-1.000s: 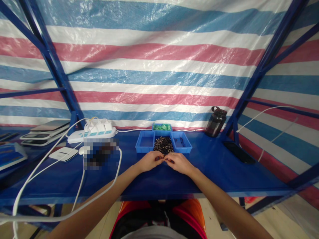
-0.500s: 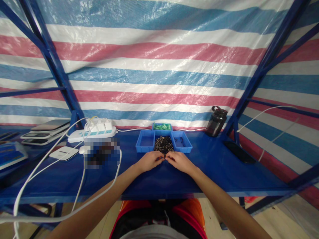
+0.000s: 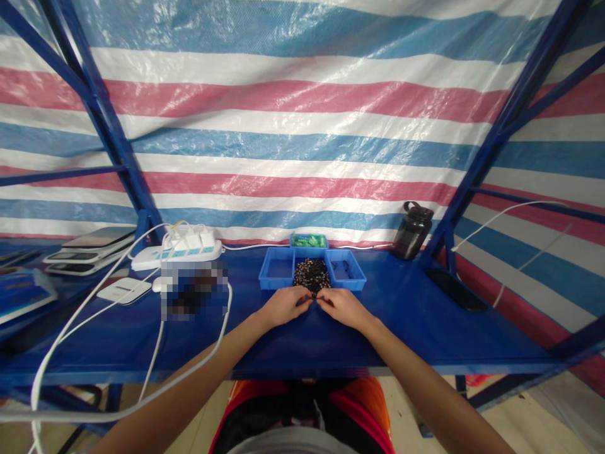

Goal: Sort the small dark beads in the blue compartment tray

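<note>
My left hand (image 3: 287, 306) and my right hand (image 3: 342, 306) meet fingertip to fingertip at the near edge of a blue bin (image 3: 311, 275) full of small black and gold-coloured parts. Both hands are pinched around something small and dark, too tiny to make out. Left of the full bin is a blue bin (image 3: 276, 268) with nothing visible in it. The blue bin on the right (image 3: 347, 267) holds a few small dark pieces. Behind them, a smaller blue box (image 3: 309, 241) contains green pieces.
A dark bottle (image 3: 413, 231) stands at the back right, near a black flat object (image 3: 456, 290). On the left lie a white power strip (image 3: 177, 251), white cables, a white device (image 3: 124, 290) and stacked scales (image 3: 89, 252). Blue frame posts rise at both sides.
The fingertips have drawn very slightly apart. The whole view has shifted a little, moving the scene slightly rightward.
</note>
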The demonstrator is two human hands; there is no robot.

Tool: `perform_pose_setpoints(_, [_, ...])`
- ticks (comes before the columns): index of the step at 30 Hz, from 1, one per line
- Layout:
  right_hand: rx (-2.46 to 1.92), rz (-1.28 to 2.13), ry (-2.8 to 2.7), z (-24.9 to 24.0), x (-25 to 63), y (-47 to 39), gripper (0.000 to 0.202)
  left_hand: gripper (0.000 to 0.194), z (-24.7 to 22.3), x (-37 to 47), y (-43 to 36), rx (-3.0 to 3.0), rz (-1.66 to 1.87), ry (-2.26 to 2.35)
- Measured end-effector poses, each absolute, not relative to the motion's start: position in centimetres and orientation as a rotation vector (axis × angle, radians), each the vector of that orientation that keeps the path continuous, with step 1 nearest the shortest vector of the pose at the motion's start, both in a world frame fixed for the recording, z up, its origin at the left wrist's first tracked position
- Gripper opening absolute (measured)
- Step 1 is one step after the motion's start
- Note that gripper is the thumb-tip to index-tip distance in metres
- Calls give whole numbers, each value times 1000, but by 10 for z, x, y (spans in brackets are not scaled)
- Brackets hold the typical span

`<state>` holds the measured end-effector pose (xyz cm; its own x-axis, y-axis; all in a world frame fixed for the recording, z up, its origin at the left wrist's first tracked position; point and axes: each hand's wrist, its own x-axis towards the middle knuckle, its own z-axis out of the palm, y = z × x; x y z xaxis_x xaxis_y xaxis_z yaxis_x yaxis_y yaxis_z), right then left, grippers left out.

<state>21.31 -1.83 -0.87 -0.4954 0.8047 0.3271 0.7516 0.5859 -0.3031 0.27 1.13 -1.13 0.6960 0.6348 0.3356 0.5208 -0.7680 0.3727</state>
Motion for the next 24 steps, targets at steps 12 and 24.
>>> perform_pose_setpoints(12, [-1262,186,-2422,-10,212,-19,16,23,-4,1,8,2612,707,785])
perform_pose_setpoints(24, [-1264,162,-2438,-9,211,-20,15,17,-4,2,5,2695,621,899])
